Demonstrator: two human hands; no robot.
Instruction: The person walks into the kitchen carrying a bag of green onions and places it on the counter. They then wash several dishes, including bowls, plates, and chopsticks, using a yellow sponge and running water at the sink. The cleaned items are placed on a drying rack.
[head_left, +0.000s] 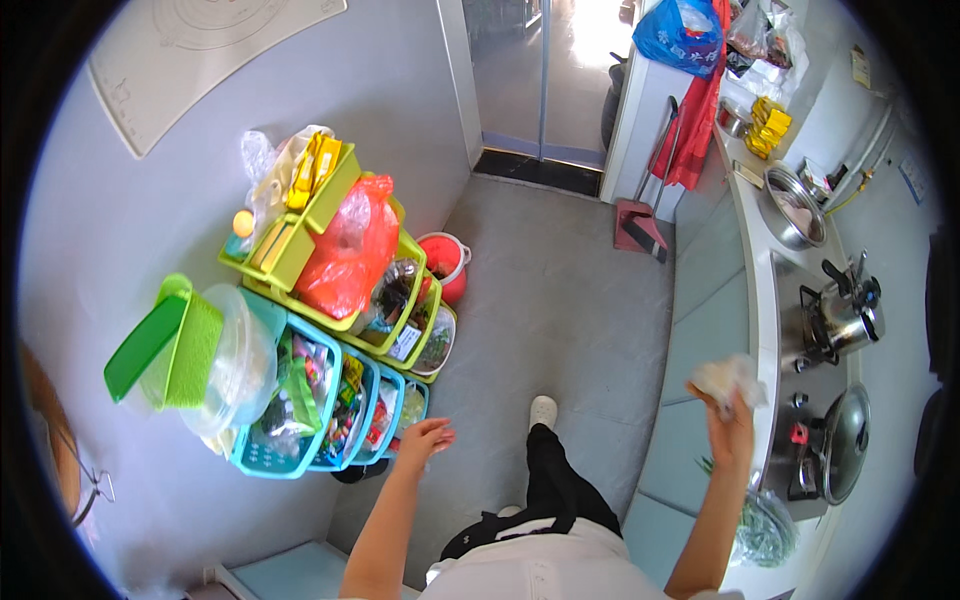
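My right hand (727, 427) is raised beside the counter edge, its fingers closed on a crumpled whitish plastic bag (726, 381) whose contents are blurred. My left hand (429, 444) hangs over the floor with its fingers loosely apart and nothing in it. Just left of that hand are the blue plastic storage baskets (289, 469), filled with packets and bags. Behind them stand green plastic baskets (341, 324) with a red plastic bag (352, 255) on top. A pressure cooker (847, 319) sits on the gas stove (787, 300) to the right.
A glass-lidded wok (847, 444) is on the near burner. Farther along the counter (765, 330) stands a steel bowl (793, 206). Bagged greens (765, 529) lie near my right forearm. A red bucket (448, 268), a dustpan (630, 225) and a broom (646, 234) stand on the floor towards the sliding door.
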